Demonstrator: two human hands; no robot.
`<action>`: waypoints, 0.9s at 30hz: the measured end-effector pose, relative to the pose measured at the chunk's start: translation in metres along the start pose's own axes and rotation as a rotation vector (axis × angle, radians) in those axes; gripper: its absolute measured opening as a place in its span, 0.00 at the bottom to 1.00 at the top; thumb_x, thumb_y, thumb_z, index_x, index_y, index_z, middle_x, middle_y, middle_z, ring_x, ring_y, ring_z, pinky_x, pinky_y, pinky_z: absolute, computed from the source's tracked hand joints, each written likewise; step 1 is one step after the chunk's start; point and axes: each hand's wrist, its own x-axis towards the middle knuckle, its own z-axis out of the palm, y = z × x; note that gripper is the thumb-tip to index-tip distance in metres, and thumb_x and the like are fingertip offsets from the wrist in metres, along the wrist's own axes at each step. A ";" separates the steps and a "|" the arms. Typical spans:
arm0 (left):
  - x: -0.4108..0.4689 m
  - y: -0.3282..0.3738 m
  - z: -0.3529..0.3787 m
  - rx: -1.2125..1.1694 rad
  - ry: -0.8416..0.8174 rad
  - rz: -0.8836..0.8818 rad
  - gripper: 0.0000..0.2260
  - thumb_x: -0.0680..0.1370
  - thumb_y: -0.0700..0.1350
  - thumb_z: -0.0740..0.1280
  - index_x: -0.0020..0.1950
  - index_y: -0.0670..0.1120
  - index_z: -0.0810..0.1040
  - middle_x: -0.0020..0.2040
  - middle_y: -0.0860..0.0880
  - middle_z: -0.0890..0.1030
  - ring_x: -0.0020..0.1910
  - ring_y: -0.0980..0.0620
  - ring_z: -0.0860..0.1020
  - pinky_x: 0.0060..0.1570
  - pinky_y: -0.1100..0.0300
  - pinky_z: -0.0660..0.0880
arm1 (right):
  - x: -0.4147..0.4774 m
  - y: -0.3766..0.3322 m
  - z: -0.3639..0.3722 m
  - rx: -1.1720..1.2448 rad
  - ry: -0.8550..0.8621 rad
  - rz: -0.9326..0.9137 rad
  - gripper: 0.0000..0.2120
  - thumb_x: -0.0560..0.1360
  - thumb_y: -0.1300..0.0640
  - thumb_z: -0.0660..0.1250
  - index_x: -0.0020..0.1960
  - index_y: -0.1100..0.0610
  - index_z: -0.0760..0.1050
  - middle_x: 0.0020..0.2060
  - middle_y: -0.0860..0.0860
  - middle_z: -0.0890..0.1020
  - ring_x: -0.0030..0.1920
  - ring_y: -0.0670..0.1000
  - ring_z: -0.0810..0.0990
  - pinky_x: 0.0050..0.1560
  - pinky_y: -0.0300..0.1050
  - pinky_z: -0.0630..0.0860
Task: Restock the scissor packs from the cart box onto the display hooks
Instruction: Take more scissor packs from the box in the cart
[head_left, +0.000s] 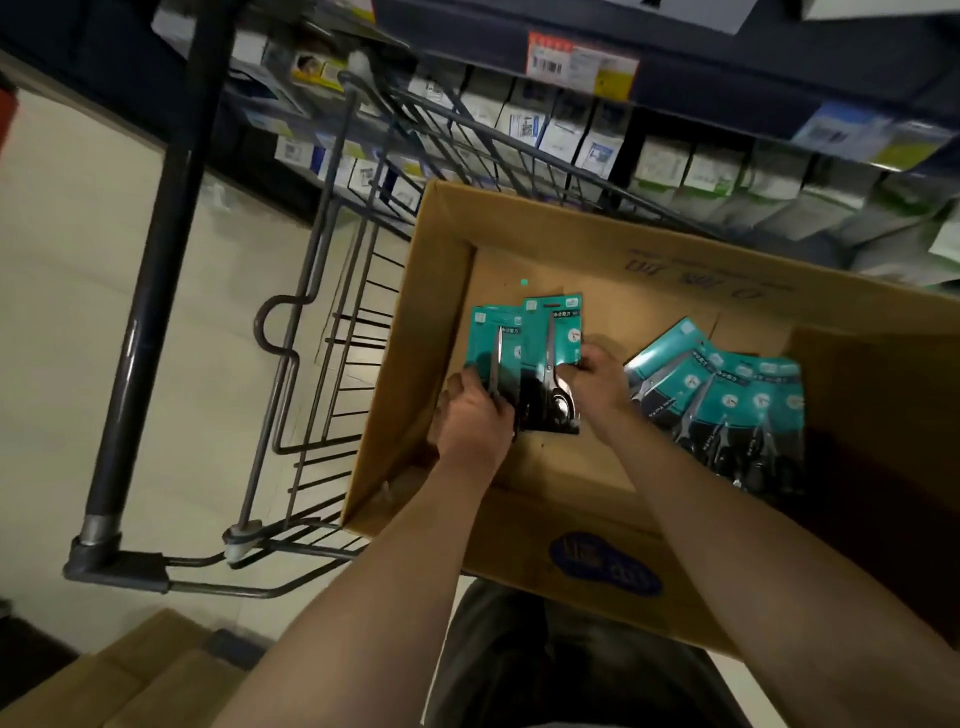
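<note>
An open cardboard box (441, 249) rests on a wire shopping cart (332, 322). Inside it, my left hand (472, 415) grips the lower edge of a teal and black scissor pack (491, 343). My right hand (597, 382) pinches the right edge of a second scissor pack (550, 338) that overlaps the first. Both packs lie with their teal tops pointing away from me. A fanned pile of several more scissor packs (727, 400) lies on the box floor to the right of my hands. No display hooks are in sight.
The cart's dark handle bar (150, 291) runs down the left side. Store shelves with boxed goods (597, 135) stand behind the cart, a price label (582, 62) on the shelf edge above. More cardboard (119, 675) sits at the bottom left on the pale floor.
</note>
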 end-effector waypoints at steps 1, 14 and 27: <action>0.005 0.001 0.003 0.013 0.004 0.004 0.29 0.80 0.52 0.66 0.78 0.49 0.58 0.73 0.45 0.69 0.71 0.42 0.71 0.71 0.43 0.70 | 0.003 0.005 -0.004 0.011 0.001 0.000 0.17 0.71 0.56 0.71 0.59 0.52 0.80 0.50 0.49 0.86 0.46 0.50 0.86 0.41 0.43 0.80; 0.028 -0.002 0.022 0.003 0.210 -0.066 0.32 0.75 0.51 0.76 0.74 0.48 0.66 0.70 0.44 0.71 0.68 0.42 0.72 0.63 0.46 0.75 | -0.005 0.024 -0.032 0.062 -0.071 0.004 0.11 0.72 0.56 0.73 0.55 0.54 0.83 0.48 0.49 0.87 0.45 0.48 0.86 0.50 0.50 0.84; -0.027 0.006 0.001 -0.537 -0.039 0.169 0.13 0.79 0.43 0.72 0.47 0.62 0.76 0.66 0.51 0.81 0.65 0.48 0.79 0.59 0.50 0.81 | -0.076 0.033 -0.076 0.262 0.053 -0.034 0.13 0.78 0.63 0.69 0.62 0.60 0.78 0.58 0.53 0.83 0.56 0.52 0.82 0.60 0.43 0.78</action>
